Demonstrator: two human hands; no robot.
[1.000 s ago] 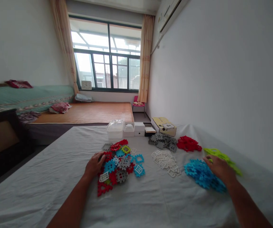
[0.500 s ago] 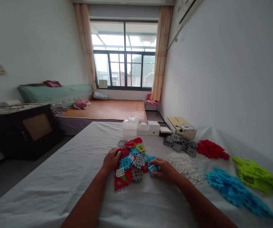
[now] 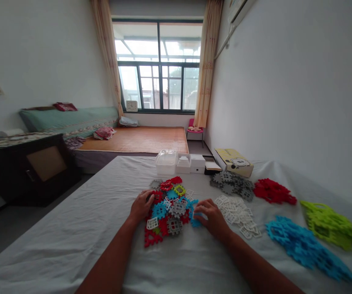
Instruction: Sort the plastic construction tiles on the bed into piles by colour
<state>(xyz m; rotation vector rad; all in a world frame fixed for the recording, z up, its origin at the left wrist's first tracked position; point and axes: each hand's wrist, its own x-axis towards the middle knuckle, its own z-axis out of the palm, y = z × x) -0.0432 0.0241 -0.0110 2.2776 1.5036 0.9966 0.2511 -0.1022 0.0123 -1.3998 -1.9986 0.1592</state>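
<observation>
Toothed, plastic-looking plates and thin white lattice squares overlap in the mixed pile (image 3: 177, 208) between my hands; it runs long from far to near, its near end leaning left. My left hand (image 3: 141, 207) bends its fingers against a red piece (image 3: 157, 197) on the left edge; I can't tell if they grip. My right hand (image 3: 209, 217) curls over a blue piece (image 3: 195, 222) on the right edge, its grasp unclear too. The white heap (image 3: 234, 210) crowds my right; wrinkled cloth (image 3: 80, 228) leaves room left and near.
</observation>
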